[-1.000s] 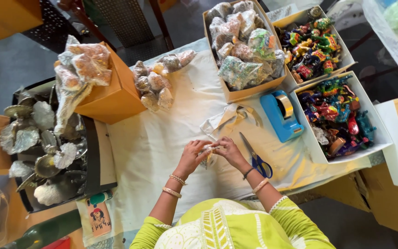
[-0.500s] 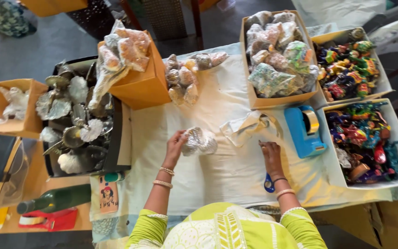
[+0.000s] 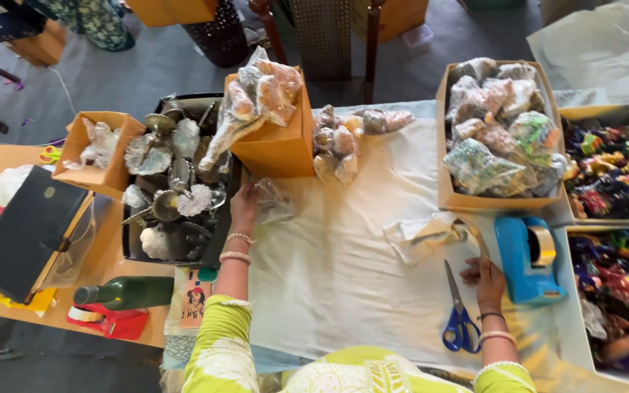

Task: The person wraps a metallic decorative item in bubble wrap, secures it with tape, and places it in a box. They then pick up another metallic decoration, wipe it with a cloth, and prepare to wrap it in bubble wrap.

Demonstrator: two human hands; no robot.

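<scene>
My left hand is stretched to the left and holds a small clear-wrapped packet beside an orange cardboard box heaped with similar wrapped packets. More wrapped packets lie on the white cloth just right of that box. My right hand rests flat on the cloth, fingers apart, between blue-handled scissors and a blue tape dispenser. A pile of clear wrapping sheets lies just above it.
A black tray of silver metal pieces sits left of my left hand. A tall box of wrapped packets and boxes of colourful figurines stand at right. A green bottle and black box lie far left.
My left hand has carried the wrapped packet leftward, up to the orange box. My right hand has left the packet and come down on the cloth beside the scissors. The view shifted left.
</scene>
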